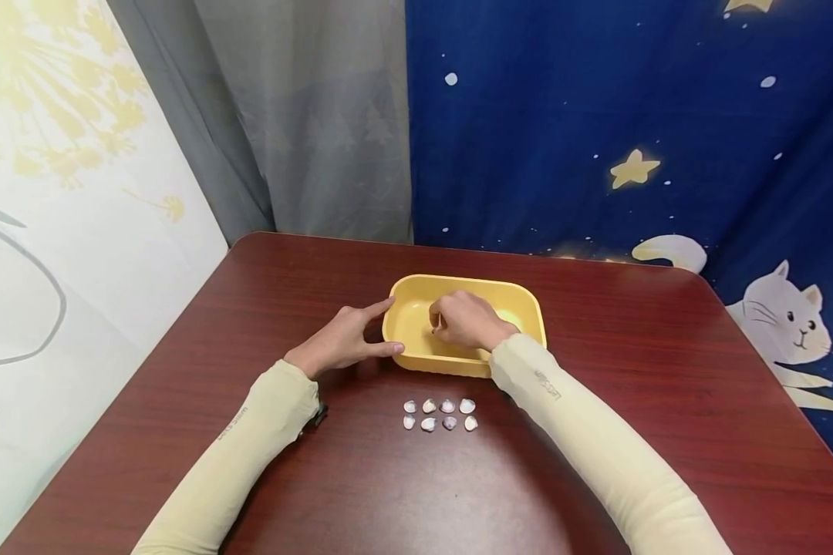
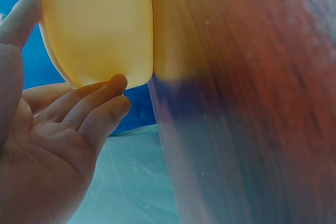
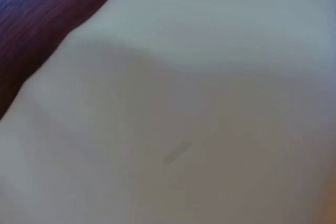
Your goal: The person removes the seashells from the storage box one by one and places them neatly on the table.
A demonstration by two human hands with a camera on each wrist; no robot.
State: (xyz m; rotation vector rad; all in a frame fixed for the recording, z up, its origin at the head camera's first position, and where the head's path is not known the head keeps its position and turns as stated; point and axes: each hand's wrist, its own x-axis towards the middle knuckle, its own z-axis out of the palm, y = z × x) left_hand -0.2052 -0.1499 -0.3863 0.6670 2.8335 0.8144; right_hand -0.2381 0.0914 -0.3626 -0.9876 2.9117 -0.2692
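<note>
A yellow plastic basin point(image 1: 416, 361) stands on the table, its left end towards my left hand point(image 1: 343, 339). The thumb and extended fingers of that hand touch the basin's left end near its corners; the left wrist view shows the fingertips against the yellow wall point(image 2: 100, 30). My right hand point(image 1: 468, 320) reaches down inside the basin with bent fingers. Whether anything is between its fingertips is hidden. In front of the basin, several small seashells point(image 1: 447, 405) lie in two short rows, whitish and pale purple. The right wrist view holds mostly the cream sleeve point(image 3: 173, 108).
The dark red wooden table point(image 1: 305, 270) extends around the basin on all sides. Grey curtain point(image 1: 326, 139) and blue star-patterned curtain point(image 1: 527, 139) hang behind its far edge. A white patterned cloth point(image 1: 76, 200) is at the left.
</note>
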